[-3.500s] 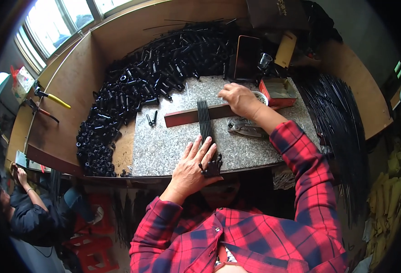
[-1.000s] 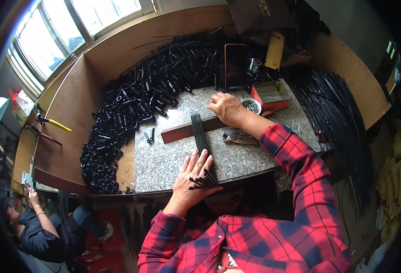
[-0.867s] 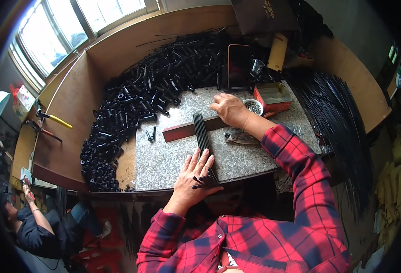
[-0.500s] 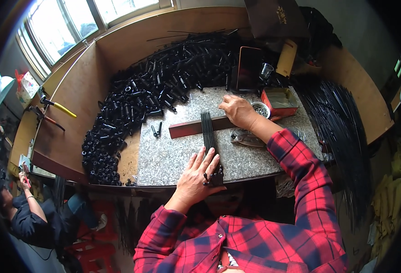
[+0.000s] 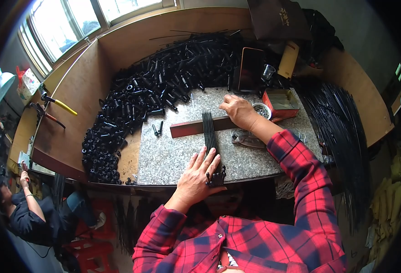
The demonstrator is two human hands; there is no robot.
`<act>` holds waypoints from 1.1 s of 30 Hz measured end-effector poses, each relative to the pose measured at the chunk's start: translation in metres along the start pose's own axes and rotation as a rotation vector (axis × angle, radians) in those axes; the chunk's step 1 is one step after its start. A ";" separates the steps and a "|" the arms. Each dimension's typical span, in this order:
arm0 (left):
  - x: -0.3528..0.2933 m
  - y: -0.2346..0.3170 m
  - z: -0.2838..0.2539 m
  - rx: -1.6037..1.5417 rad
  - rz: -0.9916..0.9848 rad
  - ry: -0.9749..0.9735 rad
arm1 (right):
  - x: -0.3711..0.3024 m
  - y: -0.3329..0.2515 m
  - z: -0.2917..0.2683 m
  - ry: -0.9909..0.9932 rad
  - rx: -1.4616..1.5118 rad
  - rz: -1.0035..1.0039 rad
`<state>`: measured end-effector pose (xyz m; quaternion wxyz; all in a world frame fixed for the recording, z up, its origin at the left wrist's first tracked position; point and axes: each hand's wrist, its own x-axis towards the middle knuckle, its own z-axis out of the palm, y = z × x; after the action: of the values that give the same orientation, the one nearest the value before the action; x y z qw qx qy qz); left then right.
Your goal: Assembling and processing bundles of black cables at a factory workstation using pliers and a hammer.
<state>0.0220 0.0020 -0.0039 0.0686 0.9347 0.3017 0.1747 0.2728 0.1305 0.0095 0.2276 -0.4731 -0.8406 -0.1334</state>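
My left hand (image 5: 196, 176) lies with its fingers stretched out over the near part of a row of thin black rods (image 5: 208, 127). Dark knobbed ends of the rods show beside its fingers at the table edge. The rods' far part rests across a dark reddish bar (image 5: 185, 128) on the speckled grey board (image 5: 168, 157). My right hand (image 5: 239, 111) is closed in a pinch above the bar's right part, beside a small round tub of tiny metal pieces (image 5: 261, 110). Whatever is between its fingertips is hidden. A pliers-like metal tool (image 5: 248, 140) lies below that hand.
Black tubular parts (image 5: 164, 77) are heaped at the back and left. A red box (image 5: 280, 103), a phone (image 5: 250, 68) and a clear cup (image 5: 268, 72) stand at back right. Long black rods (image 5: 339, 118) hang over the right edge. At far left a co-worker (image 5: 32, 209) sits.
My hands and the rods keep nearly the same places. The view has shifted slightly, and the co-worker's raised hand at far left has moved a little.
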 end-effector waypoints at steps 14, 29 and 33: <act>0.000 0.000 -0.002 -0.014 -0.009 -0.005 | 0.001 0.003 0.001 0.008 0.038 -0.009; 0.000 -0.001 -0.001 0.007 0.001 -0.027 | 0.001 -0.003 -0.003 0.018 0.048 -0.014; 0.000 0.000 -0.002 0.007 -0.004 -0.028 | 0.000 -0.002 -0.002 0.013 0.045 -0.009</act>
<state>0.0211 0.0018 -0.0018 0.0700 0.9368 0.3030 0.1602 0.2714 0.1291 0.0111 0.2433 -0.4633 -0.8439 -0.1185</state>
